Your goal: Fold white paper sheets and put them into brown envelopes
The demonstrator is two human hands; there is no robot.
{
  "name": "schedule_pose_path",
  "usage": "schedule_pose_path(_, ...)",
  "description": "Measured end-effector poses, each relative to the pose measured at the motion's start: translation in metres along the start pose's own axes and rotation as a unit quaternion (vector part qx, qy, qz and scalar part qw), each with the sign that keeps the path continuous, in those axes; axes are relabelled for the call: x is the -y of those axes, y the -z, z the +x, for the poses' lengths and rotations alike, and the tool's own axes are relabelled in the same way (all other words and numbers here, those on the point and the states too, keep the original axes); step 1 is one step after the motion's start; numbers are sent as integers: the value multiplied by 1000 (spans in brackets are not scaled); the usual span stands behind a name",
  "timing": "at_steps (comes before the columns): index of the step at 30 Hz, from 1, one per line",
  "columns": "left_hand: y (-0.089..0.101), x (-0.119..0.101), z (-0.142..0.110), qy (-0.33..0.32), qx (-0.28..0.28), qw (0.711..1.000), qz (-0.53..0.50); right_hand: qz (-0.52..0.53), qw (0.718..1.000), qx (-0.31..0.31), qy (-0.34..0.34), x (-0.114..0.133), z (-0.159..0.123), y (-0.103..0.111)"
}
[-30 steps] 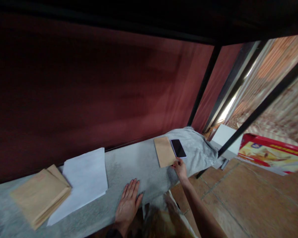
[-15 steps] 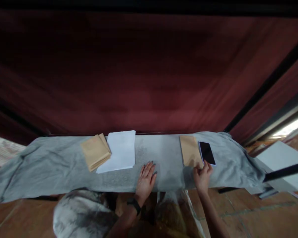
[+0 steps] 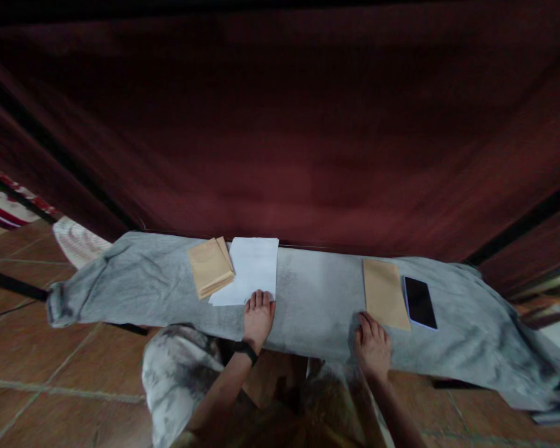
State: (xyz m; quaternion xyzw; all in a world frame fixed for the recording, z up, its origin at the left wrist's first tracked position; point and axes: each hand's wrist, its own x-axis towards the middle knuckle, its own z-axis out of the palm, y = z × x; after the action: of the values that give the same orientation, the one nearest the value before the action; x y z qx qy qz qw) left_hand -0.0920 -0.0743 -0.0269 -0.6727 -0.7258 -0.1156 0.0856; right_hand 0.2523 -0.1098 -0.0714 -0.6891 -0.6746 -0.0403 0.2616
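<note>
My left hand [image 3: 258,318], a dark band on its wrist, lies at the lower right corner of a stack of white paper [image 3: 254,267]. Its fingertips touch the sheets, with the fingers extended and the thumb out to the side. Left of the paper, partly over it, sits a pile of brown envelopes [image 3: 211,266]. My right hand [image 3: 372,345] rests on the grey cloth [image 3: 317,305], its fingers loosely bent and apart, holding nothing I can see. Just above it, close to its fingertips, lies a single brown envelope [image 3: 385,292].
A phone [image 3: 420,302] with a dark screen lies right of the single envelope. The cloth covers a long, narrow bench against a dark red panel [image 3: 289,155]. My knee [image 3: 177,379] is at the bench's front edge, above a tiled floor [image 3: 70,379].
My left hand has moved from the bare cloth to the paper's lower corner. My right hand has drawn back leftward from between envelope and phone. The view has swung left.
</note>
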Motion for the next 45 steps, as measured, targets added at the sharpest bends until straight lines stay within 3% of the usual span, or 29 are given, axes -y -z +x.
schedule_pose_path(5, 21, -9, 8, -42, 83, 995, 20, -18, 1000, 2, 4, -2, 1, 1)
schedule_pose_path(14, 39, -7, 17, -67, 80, 995, -8, -20, 1000, -4, 12, 0, 1, 2)
schedule_pose_path(17, 47, -16, 15, -83, 74, 994, -14, -19, 1000, -2, 12, 2, 2, 4)
schedule_pose_path(23, 51, -83, -19, -168, 85, 981, -44, 13, 1000, -1, 4, 3, 4, 9)
schedule_pose_path(27, 46, -129, -49, -240, 91, 965, -61, 101, 995, 14, -2, 6, 8, 16)
schedule_pose_path(32, 38, -155, -63, -309, 72, 946, -73, 255, 961, 75, -71, 26, 18, 20)
schedule_pose_path(38, 20, -157, -66, -346, 45, 933, -85, 316, 934, 125, -114, 45, 31, 14)
schedule_pose_path(42, 12, -141, -72, -336, 12, 934, -122, 347, 923, 103, -131, 46, 22, 8)
schedule_pose_path(45, 14, -123, -73, -294, -7, 944, -147, 353, 919, 82, -154, 40, 16, 5)
